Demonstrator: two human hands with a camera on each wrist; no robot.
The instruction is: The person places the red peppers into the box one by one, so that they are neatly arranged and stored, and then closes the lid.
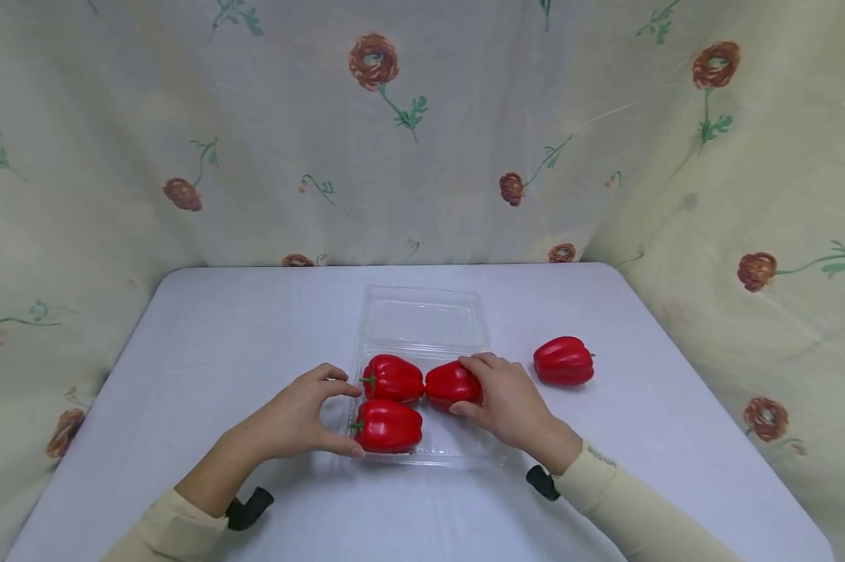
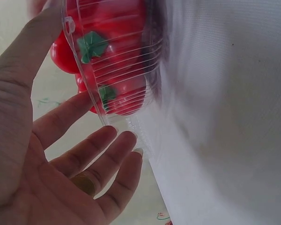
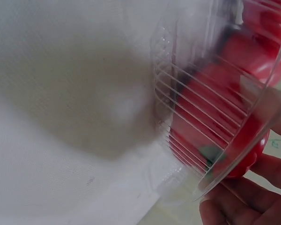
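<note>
A clear plastic clamshell container lies on the table, its lid folded back. Inside it on the left are two red bell peppers, one behind and one in front, green stems facing left. My right hand grips a third bell pepper in the back right part, thumb in front and fingers behind. Spread along the container's left rim, my left hand touches it with thumb and index finger; the other fingers are loosely bent outside. Ribbed walls partly blur the peppers in both wrist views.
Another red bell pepper lies on the white table, right of the container. A flower-patterned cloth hangs behind the table and along both sides. Dark wrist-worn pieces sit below both hands.
</note>
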